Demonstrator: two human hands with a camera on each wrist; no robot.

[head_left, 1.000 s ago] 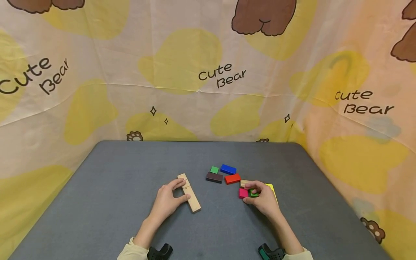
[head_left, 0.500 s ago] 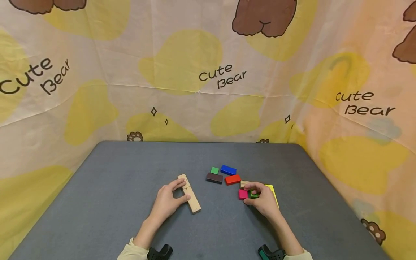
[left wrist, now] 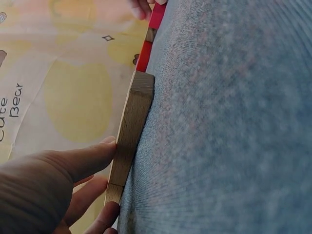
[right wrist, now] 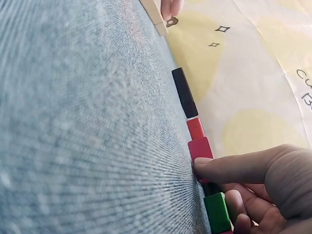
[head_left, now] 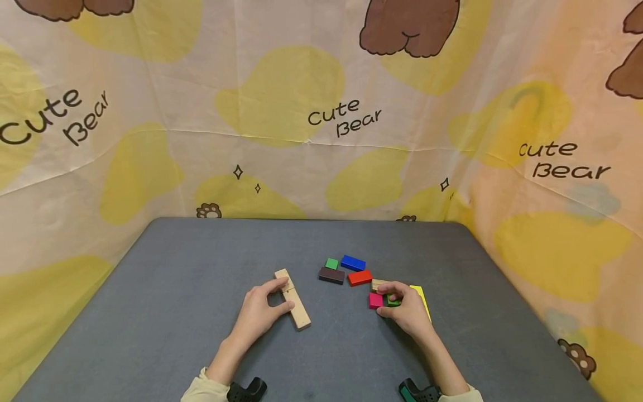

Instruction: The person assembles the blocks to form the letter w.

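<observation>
Two plain wooden blocks, a shorter-looking one (head_left: 281, 273) and a longer one (head_left: 300, 315), lie end to end in the head view. My left hand (head_left: 257, 312) rests against their left side, thumb touching the longer block and fingertips at the seam. In the left wrist view, the thumb meets the top edge of the wooden block (left wrist: 129, 131). My right hand (head_left: 408, 312) rests, fingers bent, over several blocks. Its thumb touches a pink block (right wrist: 199, 150); a green block (right wrist: 217, 213) sits under the fingers. A wooden block (head_left: 378, 283) and a yellow block (head_left: 421, 293) are partly hidden.
Between the hands and farther back lie a dark brown block (head_left: 331, 275), a small green block (head_left: 331, 263), a blue block (head_left: 353, 262) and a red block (head_left: 359, 278). The grey table (head_left: 211, 251) ends at a hanging patterned cloth (head_left: 281, 100).
</observation>
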